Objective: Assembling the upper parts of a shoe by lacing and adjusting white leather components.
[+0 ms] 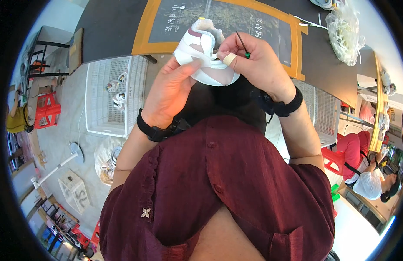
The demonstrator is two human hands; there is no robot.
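Above my lap, near the table edge, is a white shoe (194,51) with pale mesh panels and a maroon patch at its collar. My left hand (170,89) grips it from the left, thumb on its side and fingers underneath. My right hand (257,58) is closed at the shoe's opening, with thumb and forefinger pinched by the lacing edge. A thin dark rod with a green part (247,55) is held in that hand, its dark end pointing up. Whether a lace lies in the pinch cannot be made out. Beige tape (229,58) wraps my right thumb.
A dark table (110,30) stands ahead, bearing a panel framed in tan tape (142,32). At its right lies a clear bag of white laces (344,37). A white crate (95,102) with several shoes is at left. A co-worker (368,185) sits at right.
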